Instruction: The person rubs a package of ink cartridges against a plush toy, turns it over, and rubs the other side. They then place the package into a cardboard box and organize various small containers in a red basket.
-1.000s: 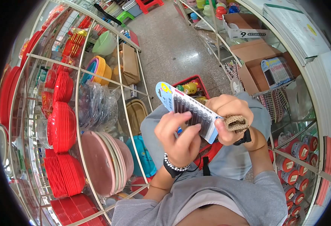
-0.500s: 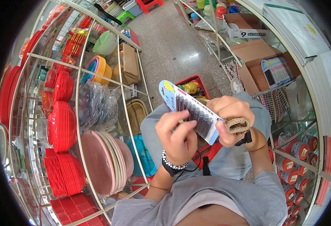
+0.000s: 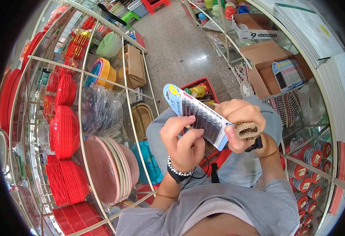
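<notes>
A blister pack (image 3: 176, 98) with a row of dark tubes, perhaps ink cartridges, is held up at a tilt in front of my lap. My left hand (image 3: 183, 143) has its fingers bent around the pack's left edge, with fingertips on the front of the tubes. At the lower right edge of the pack, my right hand (image 3: 241, 118) is closed around a rolled brown woven piece (image 3: 248, 131), whose open end faces me. The right thumb lies between the roll and the card. Fingers hide part of the tubes.
A red basket (image 3: 215, 92) with packaged goods stands on the floor ahead. Left shelves carry red bowls (image 3: 67, 133) and pink basins (image 3: 101, 169). On the right, an opened cardboard box (image 3: 261, 82) holds similar packs (image 3: 288, 74), above red-lidded jars (image 3: 312, 157).
The pack's top end has shifted slightly left, and my left hand has moved a little left with it. My right hand looks nearly still.
</notes>
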`<action>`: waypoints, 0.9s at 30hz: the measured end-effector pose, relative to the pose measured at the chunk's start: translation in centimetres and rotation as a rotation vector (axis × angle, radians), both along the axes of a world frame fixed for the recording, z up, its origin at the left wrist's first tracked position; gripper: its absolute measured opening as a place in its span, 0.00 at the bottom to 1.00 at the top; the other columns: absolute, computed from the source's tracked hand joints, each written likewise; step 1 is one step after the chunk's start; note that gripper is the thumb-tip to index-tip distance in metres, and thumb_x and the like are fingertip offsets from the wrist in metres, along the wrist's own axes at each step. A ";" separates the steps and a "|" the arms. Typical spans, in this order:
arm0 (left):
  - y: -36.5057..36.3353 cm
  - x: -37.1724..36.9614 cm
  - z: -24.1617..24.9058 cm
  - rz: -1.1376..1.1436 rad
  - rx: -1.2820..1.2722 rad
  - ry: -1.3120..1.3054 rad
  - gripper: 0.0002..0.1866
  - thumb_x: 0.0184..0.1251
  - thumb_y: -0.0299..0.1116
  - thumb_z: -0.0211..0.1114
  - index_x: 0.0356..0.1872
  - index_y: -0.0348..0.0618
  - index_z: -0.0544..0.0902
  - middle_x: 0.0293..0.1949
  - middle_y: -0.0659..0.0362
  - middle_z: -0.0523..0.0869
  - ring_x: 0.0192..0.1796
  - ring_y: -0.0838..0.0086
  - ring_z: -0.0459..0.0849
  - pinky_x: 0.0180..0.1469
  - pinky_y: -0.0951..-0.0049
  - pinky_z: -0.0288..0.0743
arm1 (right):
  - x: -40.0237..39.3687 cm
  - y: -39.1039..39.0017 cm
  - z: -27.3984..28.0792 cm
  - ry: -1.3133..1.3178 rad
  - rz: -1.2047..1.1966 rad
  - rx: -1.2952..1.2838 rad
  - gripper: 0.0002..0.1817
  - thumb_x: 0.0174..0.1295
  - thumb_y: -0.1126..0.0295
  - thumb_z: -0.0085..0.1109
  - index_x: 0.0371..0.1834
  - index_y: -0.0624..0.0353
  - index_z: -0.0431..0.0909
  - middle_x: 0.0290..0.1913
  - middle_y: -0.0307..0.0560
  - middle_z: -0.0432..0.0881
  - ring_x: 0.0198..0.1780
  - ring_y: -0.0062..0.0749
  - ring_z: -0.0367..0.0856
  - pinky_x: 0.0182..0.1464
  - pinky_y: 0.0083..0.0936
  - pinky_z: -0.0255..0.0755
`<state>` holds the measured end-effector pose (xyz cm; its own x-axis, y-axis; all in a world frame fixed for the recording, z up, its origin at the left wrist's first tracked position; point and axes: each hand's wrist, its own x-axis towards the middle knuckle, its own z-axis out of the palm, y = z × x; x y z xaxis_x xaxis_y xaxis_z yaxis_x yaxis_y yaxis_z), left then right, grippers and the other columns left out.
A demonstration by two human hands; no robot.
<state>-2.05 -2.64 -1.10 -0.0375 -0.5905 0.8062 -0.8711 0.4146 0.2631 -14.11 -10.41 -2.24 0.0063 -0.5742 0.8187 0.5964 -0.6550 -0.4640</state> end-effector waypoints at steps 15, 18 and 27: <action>0.8 -0.2 0.9 -0.185 -0.001 0.081 0.18 0.48 0.32 0.59 0.42 0.37 0.71 0.40 0.48 0.71 0.40 0.63 0.72 0.44 0.68 0.67 | 0.2 0.1 0.1 -0.001 0.009 0.043 0.08 0.36 0.83 0.56 0.22 0.66 0.70 0.19 0.48 0.72 0.19 0.33 0.71 0.22 0.23 0.66; 1.8 -1.0 3.3 -0.318 -0.598 0.271 0.35 0.53 0.48 0.55 0.58 0.37 0.60 0.51 0.47 0.67 0.51 0.58 0.68 0.52 0.59 0.63 | 0.1 -0.1 0.0 0.012 -0.012 0.033 0.08 0.36 0.83 0.56 0.22 0.65 0.70 0.20 0.46 0.72 0.19 0.33 0.71 0.23 0.22 0.65; 4.0 -4.2 10.1 -0.180 -0.815 0.192 0.19 0.65 0.42 0.43 0.55 0.49 0.66 0.58 0.64 0.66 0.62 0.73 0.59 0.60 0.64 0.50 | -0.3 -0.5 0.0 0.088 0.006 -0.093 0.08 0.36 0.85 0.52 0.24 0.67 0.69 0.20 0.53 0.73 0.19 0.34 0.71 0.24 0.23 0.69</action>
<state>-6.23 1.32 9.03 0.1056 0.1785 0.9782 -0.7445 0.6663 -0.0412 -14.38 -10.91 -2.28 0.0833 -0.4952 0.8648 0.5599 -0.6946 -0.4516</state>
